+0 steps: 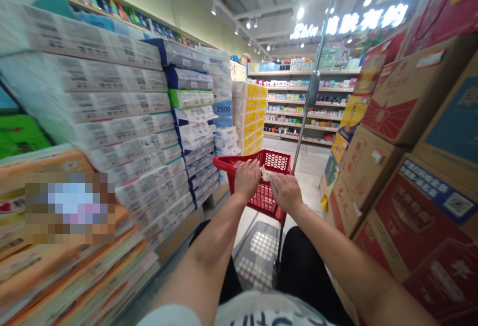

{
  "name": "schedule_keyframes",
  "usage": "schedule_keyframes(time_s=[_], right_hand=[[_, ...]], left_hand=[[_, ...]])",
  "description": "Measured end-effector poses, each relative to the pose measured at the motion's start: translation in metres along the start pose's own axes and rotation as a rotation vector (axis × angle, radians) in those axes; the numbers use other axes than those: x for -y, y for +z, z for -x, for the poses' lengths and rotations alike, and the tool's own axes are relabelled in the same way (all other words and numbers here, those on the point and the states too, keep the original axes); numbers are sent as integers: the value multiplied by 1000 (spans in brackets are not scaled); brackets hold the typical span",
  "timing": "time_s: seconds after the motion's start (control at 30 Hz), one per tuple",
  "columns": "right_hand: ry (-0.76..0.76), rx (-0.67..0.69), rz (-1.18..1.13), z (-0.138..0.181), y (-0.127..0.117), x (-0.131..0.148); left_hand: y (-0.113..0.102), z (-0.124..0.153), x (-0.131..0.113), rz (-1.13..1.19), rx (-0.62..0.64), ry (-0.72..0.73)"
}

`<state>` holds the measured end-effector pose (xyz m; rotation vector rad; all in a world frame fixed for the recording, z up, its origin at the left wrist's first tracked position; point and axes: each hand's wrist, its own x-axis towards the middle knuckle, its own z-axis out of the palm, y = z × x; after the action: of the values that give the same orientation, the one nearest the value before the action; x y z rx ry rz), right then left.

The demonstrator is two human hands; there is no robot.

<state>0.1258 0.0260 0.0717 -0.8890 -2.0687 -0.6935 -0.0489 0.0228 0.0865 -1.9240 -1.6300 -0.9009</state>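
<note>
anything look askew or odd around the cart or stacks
Yes: left of the red cart, white packs midway down a stack look rumpled and uneven, unlike the squarer packs below.

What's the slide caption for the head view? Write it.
Left hand and right hand at a red shopping cart, between stacked packs and cardboard boxes.

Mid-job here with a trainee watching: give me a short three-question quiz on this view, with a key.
1. True or false: the cart is red with mesh walls.

2. Which number is printed on the tall pack beside the yellow-sided packs?
A) 1200
B) 2500
C) 3800

3. Fill the blank: a small pale object, too unclear to name, shows between the left hand and the ____.

Key:
1. True.
2. B.
3. Right hand.
</note>
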Motion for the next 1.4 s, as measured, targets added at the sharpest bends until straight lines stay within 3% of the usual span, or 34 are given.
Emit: schedule_keyframes(time_s=[0.17, 0.4, 0.6, 0.83, 1.17, 1.4], right_hand=[[83, 50, -4, -10, -2, 1], [-6, -12, -8, 3, 2, 0], [104, 68, 1, -12, -4, 1], [48, 12, -16, -3, -1, 2], [128, 92, -11, -17, -3, 1], [31, -5, -26, 4, 2, 1]], left_hand=[[1, 0, -1, 6, -4, -16], [0, 0, 0, 2, 1, -5], [-1, 0, -1, 7, 0, -10], [-2, 1, -1, 1, 0, -10], [0, 0, -1, 4, -2, -11], [0, 1, 0, -1, -8, -7]])
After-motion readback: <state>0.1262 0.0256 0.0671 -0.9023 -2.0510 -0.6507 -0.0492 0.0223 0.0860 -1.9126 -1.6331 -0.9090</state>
